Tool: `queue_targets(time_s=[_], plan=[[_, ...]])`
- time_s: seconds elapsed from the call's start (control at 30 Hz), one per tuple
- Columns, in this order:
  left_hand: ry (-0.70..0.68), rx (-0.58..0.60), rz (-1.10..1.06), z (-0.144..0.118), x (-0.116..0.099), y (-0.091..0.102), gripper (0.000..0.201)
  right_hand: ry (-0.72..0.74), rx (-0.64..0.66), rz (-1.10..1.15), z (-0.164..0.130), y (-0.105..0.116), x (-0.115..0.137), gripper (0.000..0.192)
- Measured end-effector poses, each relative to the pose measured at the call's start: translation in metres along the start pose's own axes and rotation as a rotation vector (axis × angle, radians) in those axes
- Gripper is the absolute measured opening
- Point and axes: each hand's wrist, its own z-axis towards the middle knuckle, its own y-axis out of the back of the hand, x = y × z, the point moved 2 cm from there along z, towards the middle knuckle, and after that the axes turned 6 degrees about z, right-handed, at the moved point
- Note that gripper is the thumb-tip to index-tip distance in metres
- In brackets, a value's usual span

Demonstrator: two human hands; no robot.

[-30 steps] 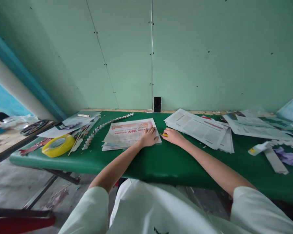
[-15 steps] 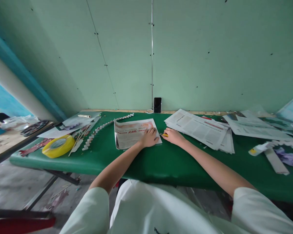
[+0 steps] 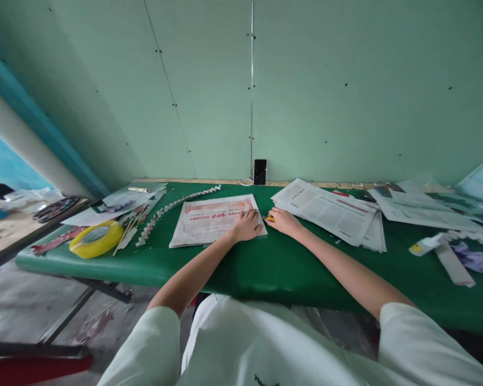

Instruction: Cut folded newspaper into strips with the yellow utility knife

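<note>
My left hand (image 3: 247,225) lies on the right part of a printed newspaper sheet (image 3: 203,225), fingers spread and pressing down. The sheet rests flat on the green table, with large red characters across it. Just right of its edge, my right hand (image 3: 282,221) is closed around a small yellow utility knife (image 3: 270,219). The knife's tip points left towards the paper's right edge; most of its body is hidden by my fingers. To the right of that hand lies a stack of newspaper sheets (image 3: 326,212).
A roll of yellow tape (image 3: 115,244), thin sticks (image 3: 126,228) and a folded paper chain (image 3: 161,212) lie left. A phone (image 3: 260,171) leans on the wall. At right are a glue bottle (image 3: 424,245), a paper strip (image 3: 454,265) and crumpled purple paper (image 3: 473,258).
The newspaper's left side, raised and folded over before, now lies flat and spread out to the left. Both hands stay nearly in place.
</note>
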Motion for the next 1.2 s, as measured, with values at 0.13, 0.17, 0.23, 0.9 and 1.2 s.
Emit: queue_targets(time_s=[0.13,0.17,0.23,0.9,1.2], plan=[[0.002,-0.008,0.000,0.001,0.000,-0.002,0.063,-0.005,-0.003,-0.014,0.001,0.001,0.002,0.018],[-0.001,-0.012,-0.001,0.001,0.000,-0.002,0.063,-0.011,-0.005,-0.018,0.001,0.001,0.002,0.018],[-0.004,-0.025,-0.004,0.001,0.001,-0.003,0.062,-0.020,-0.008,-0.025,0.001,0.001,0.003,0.019],[-0.051,0.044,-0.011,-0.004,0.002,0.015,0.053,0.001,0.049,-0.076,-0.015,0.007,0.014,0.024],[-0.022,-0.089,-0.026,-0.001,0.006,0.017,0.030,0.008,0.110,-0.080,-0.030,0.010,0.021,0.021]])
